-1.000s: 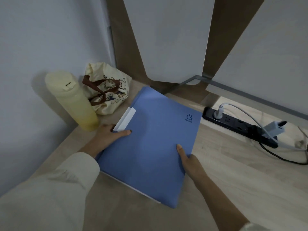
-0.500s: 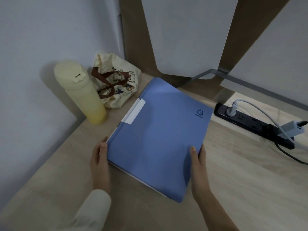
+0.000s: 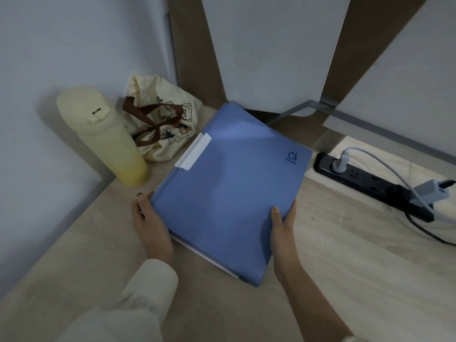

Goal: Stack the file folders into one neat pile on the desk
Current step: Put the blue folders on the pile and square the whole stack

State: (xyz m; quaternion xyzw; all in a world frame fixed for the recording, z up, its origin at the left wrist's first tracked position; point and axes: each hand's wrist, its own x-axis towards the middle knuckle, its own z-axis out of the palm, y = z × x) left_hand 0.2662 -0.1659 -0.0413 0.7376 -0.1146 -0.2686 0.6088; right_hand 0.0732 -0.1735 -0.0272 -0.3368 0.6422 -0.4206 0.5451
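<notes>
A blue file folder (image 3: 229, 188) with a white tab on its left edge lies on top of a pile on the light wooden desk (image 3: 345, 280). White edges of what lies beneath show along its near side. My left hand (image 3: 150, 225) presses flat against the pile's left edge. My right hand (image 3: 283, 230) grips the right edge, thumb on the blue cover. How many folders the pile holds is hidden.
A pale yellow bottle (image 3: 106, 137) and a cream cloth bag (image 3: 160, 124) with brown handles stand left of the pile by the wall. A black power strip (image 3: 370, 183) with plugged cables lies at the right. White panels rise behind.
My left hand slid from the folder's top near the tab down to its left edge. My right hand shifted along the right edge. The pile now sits squarer between both hands.
</notes>
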